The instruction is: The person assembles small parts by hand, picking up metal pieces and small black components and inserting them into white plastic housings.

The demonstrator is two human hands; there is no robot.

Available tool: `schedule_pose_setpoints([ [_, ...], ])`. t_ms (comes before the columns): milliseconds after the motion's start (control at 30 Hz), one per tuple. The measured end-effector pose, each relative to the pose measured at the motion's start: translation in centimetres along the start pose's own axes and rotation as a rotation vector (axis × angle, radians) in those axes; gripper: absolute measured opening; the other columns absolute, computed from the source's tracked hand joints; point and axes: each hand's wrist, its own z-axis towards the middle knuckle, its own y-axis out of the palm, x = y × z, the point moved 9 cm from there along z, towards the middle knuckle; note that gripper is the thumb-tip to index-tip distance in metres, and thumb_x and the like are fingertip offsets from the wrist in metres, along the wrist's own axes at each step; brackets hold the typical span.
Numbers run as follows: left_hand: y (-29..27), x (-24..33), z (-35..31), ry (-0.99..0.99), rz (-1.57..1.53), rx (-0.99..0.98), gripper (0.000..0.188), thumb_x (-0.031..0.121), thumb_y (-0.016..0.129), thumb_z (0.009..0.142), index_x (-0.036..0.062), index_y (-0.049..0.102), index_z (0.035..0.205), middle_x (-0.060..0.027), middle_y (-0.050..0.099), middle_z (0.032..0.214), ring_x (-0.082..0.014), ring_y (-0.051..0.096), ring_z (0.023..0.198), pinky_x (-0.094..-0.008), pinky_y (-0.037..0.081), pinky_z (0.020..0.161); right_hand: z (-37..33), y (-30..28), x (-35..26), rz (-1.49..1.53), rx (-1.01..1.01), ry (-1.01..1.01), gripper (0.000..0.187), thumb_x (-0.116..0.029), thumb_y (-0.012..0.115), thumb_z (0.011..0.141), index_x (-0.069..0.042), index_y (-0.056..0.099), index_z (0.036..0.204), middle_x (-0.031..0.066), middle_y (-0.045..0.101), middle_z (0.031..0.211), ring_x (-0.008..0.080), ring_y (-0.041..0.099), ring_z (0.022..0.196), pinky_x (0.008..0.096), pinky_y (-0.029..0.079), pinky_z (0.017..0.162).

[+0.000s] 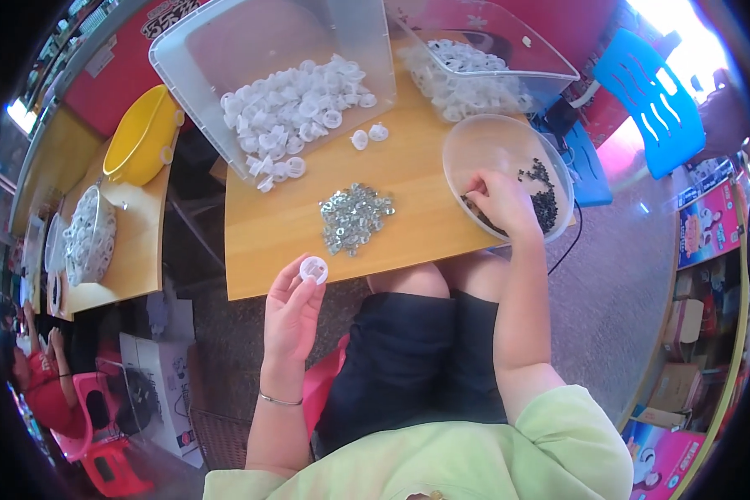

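Observation:
My left hand (292, 307) is raised in front of the table's near edge, thumb and fingers closed on a round white plastic part (314, 269). My right hand (502, 202) reaches into an oval translucent tub (496, 127) at the table's right. Small black pieces (545, 208) lie in that tub. The right fingertips are pinched together down among them; what they hold, if anything, is too small to make out. Between my hands, a pile of small shiny metal pieces (354, 218) lies on the wooden table (267, 242).
A large translucent bin (271, 50) lies tipped toward me, with white plastic parts (296, 108) spilling out. Two loose parts (368, 136) sit beside it. Another bin (475, 87) stands behind the tub. Left are a second table (137, 250), a yellow basin (142, 137) and a seated person (46, 375).

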Motion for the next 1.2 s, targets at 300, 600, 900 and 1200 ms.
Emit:
schedule_pose_setpoints([
  [300,-0.1,-0.1,-0.3,-0.016,-0.029,-0.019,0.035,0.0,0.055,0.085,-0.0033,0.05,0.119,-0.0108,0.059,0.108,-0.0165,0.059,0.097,-0.0248,0.049,0.084,-0.6,-1.0,-1.4,-0.073,0.066,-0.074,0.011,-0.017,0.065,0.069,-0.008,0.062,0.075,0.0119,0.063,0.074,0.0284,0.062,0.074,0.0386,0.048,0.067],
  [600,0.7,0.4,-0.8,-0.007,-0.007,-0.14,0.038,0.001,0.057,0.084,-0.0007,0.047,0.121,-0.0194,0.056,0.114,-0.0225,0.06,0.097,-0.0236,0.053,0.078,-4.8,-3.4,-11.2,0.814,0.075,-0.402,0.013,0.005,0.06,0.08,-0.001,0.063,0.09,-0.0002,0.061,0.083,0.0055,0.056,0.074,0.0186,0.045,0.067],
  [900,1.4,0.4,-0.9,-0.001,-0.032,-0.159,0.033,0.004,0.059,0.084,0.0006,0.052,0.116,-0.0122,0.061,0.104,-0.0191,0.061,0.091,-0.0225,0.051,0.075,-7.7,5.9,-17.7,1.311,-0.657,-0.294,0.016,0.007,0.061,0.077,0.001,0.06,0.093,0.0061,0.063,0.09,0.0102,0.059,0.082,0.0225,0.048,0.074],
  [1200,1.9,0.5,-1.2,-0.042,-0.047,-0.199,0.033,0.003,0.061,0.083,0.0009,0.053,0.115,-0.0097,0.062,0.101,-0.0159,0.061,0.088,-0.0236,0.049,0.075,-7.6,6.8,-17.6,1.439,-0.703,-0.268,0.013,0.005,0.061,0.079,-0.002,0.058,0.09,0.0032,0.062,0.088,0.0095,0.06,0.081,0.0231,0.048,0.072],
])
